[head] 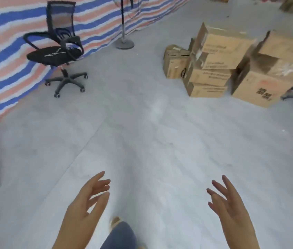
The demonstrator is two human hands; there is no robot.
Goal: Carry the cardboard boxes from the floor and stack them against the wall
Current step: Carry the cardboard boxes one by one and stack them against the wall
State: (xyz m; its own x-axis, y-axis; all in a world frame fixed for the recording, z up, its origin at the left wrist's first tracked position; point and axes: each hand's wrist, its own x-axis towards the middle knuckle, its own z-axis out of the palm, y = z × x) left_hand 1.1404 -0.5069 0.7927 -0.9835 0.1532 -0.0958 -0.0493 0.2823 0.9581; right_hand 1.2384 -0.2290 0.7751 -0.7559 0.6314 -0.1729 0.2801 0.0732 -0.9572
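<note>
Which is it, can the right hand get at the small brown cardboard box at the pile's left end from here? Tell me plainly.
Probably not yet. The right hand is open and holds nothing, but bare grey floor separates it from the small brown cardboard box. Nothing blocks the way; the person likely needs to walk closer first.

Pale grey tiled floor (142, 137) under soft, even light; blue, pink & white striped tarp (4, 56) hangs far left of the hands, black mesh office chair (57, 51) beside it, round-based pole stand (124, 42) ahead
</note>
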